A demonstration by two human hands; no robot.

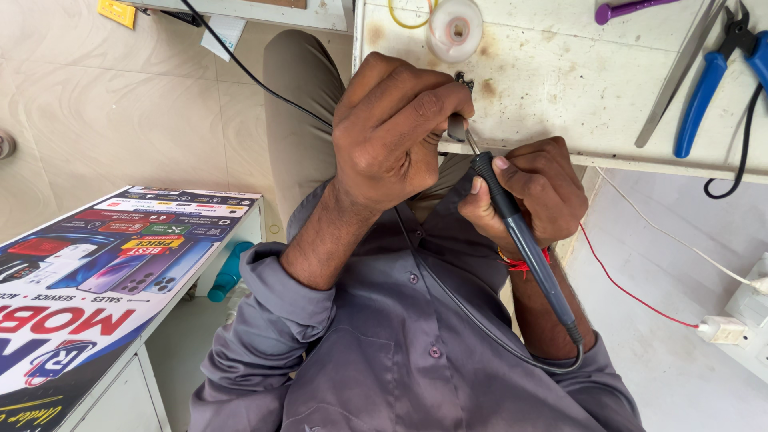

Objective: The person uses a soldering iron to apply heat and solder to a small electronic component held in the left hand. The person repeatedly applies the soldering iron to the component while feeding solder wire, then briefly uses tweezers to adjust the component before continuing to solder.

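Soldering iron (520, 232) sits in your right hand (532, 192), fingers clenched round its dark grip, its tip angled up to the small grey part (457, 126) that your left hand (392, 132) pinches between thumb and forefinger at the bench (560, 80) edge. Tip and part meet just beyond your fingertips; whether any joint is made there is too small to tell, and the solder spool (454, 28) lies untouched beyond your left fingers.

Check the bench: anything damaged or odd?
Brownish stains mark the white table by its near edge. The soldering iron in the right hand points its tip right beside the left hand fingers pinching a small part.
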